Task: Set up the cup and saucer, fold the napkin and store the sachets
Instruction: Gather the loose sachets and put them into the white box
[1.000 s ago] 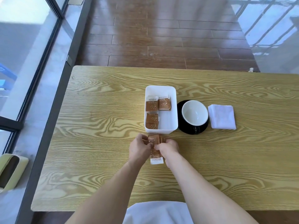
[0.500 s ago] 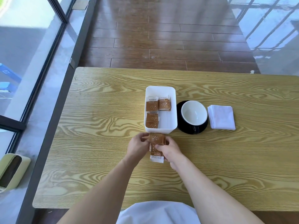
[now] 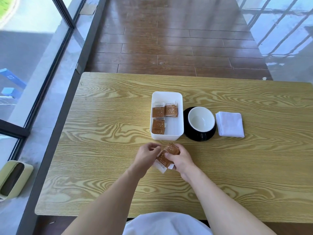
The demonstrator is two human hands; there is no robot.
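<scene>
A small stack of brown sachets [image 3: 165,157] sits just in front of the white box [image 3: 179,133], held between both hands. My right hand [image 3: 182,159] grips the stack from the right, thumb on top. My left hand [image 3: 147,156] touches its left edge with curled fingers. Several more brown sachets [image 3: 163,111] lie in the left half of the box. To the right of the box a white cup [image 3: 201,119] stands on a black saucer [image 3: 197,136]. A folded white napkin [image 3: 230,124] lies right of the saucer.
The wooden table [image 3: 101,150] stretches wide to both sides. A pale green bin [image 3: 13,177] stands on the floor at the left, beside a glass window wall. Brown floor planks lie beyond the table's far edge.
The sachet stack has been tilted and gathered between the hands, turning from upright to slanted. Both hands stay just in front of the box.
</scene>
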